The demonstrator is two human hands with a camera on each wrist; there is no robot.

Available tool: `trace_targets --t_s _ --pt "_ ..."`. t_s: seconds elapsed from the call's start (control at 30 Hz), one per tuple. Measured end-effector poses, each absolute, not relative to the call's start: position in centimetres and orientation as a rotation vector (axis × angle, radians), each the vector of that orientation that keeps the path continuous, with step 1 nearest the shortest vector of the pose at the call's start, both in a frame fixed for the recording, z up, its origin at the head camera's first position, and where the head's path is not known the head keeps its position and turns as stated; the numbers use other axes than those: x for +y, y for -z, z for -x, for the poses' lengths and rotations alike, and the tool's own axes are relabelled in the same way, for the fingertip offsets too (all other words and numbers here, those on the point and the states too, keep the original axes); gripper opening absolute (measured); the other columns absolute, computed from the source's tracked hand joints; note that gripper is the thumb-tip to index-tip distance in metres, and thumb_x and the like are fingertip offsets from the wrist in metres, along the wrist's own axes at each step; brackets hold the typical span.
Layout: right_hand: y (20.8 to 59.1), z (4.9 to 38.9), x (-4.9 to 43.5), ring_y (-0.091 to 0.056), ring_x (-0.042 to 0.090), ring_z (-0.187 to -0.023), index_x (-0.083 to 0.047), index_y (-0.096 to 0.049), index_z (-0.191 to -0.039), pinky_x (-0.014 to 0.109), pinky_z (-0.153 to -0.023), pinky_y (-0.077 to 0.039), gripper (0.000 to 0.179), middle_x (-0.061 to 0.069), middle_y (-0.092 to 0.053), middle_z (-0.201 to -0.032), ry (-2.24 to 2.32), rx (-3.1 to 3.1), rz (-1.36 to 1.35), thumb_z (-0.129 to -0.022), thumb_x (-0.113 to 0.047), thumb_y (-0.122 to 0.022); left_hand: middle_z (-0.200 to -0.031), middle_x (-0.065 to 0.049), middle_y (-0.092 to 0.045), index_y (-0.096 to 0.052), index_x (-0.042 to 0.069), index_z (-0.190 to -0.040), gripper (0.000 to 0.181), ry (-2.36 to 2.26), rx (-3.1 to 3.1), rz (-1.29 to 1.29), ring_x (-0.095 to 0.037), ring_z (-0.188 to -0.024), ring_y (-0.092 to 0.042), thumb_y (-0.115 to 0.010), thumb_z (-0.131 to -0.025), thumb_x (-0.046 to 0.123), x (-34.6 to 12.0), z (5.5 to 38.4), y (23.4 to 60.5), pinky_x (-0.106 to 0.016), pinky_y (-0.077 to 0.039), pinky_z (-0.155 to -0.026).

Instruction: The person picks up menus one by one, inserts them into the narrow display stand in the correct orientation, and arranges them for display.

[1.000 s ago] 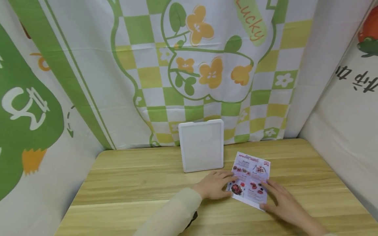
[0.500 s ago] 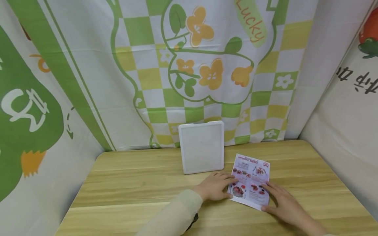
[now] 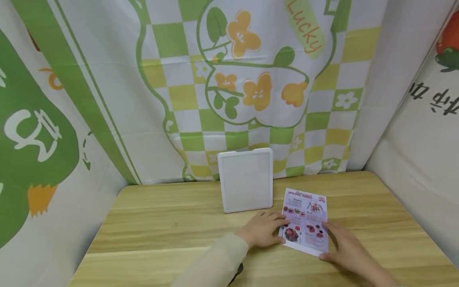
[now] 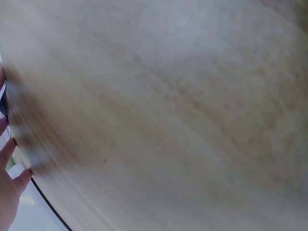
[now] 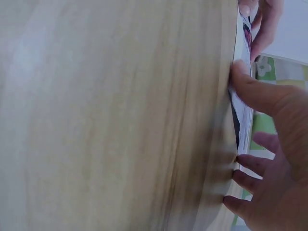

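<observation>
A printed menu sheet headed "SPECIAL MENU" lies on the wooden table, slightly askew, in the head view. My left hand rests at its left side, fingertips over the edge and thumb by the lower left corner. On the opposite side my right hand touches the right edge with its fingers, its thumb at the lower right corner. In the right wrist view the right hand's fingers are spread, with the tips down at the tabletop. The left wrist view catches only part of the left hand.
A white rectangular frame stands upright behind the left hand, close to the back curtain with its checks and flowers. The wooden table extends left of the sheet. Printed cloth hangs along the right side.
The menu sheet has turned slightly counterclockwise, its top going left and its bottom right. Both hands have stayed at its edges and shifted a little with it.
</observation>
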State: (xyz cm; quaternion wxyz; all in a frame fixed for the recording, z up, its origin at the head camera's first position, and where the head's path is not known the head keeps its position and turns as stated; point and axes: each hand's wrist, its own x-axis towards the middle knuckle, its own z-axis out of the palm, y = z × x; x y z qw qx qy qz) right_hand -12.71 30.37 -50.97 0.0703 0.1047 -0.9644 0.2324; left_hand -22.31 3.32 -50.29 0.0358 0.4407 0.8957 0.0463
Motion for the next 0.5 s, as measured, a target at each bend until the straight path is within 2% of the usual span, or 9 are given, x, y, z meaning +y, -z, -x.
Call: trace_targets --t_s 0.13,0.5 --pt "50.83 12.64 30.26 -0.044 0.056 -0.122 0.01 -0.05 -0.134 0.068 -0.098 -0.035 0.098 0.036 -0.047 -0.136 -0.688 -2.921 -0.32 -0.059 -0.035 -0.093 -0.149 0.01 -0.044 -0.049 0.028 -0.146 0.06 -0.15 2.762 -1.347 -0.014 -0.14 -0.037 -0.059 -0.093 0.056 3.31 22.12 50.33 -0.038 -0.029 -0.114" --pt "50.54 13.46 29.8 -0.05 0.056 -0.116 0.014 -0.05 -0.132 0.066 -0.097 -0.039 0.083 0.038 -0.053 -0.127 -0.817 -2.881 -0.236 -0.069 -0.024 -0.089 -0.149 0.012 -0.044 -0.046 0.03 -0.148 0.059 -0.081 2.773 -1.345 -0.012 -0.14 -0.036 -0.056 -0.095 0.055 3.49 21.88 50.38 -0.035 -0.028 -0.114"
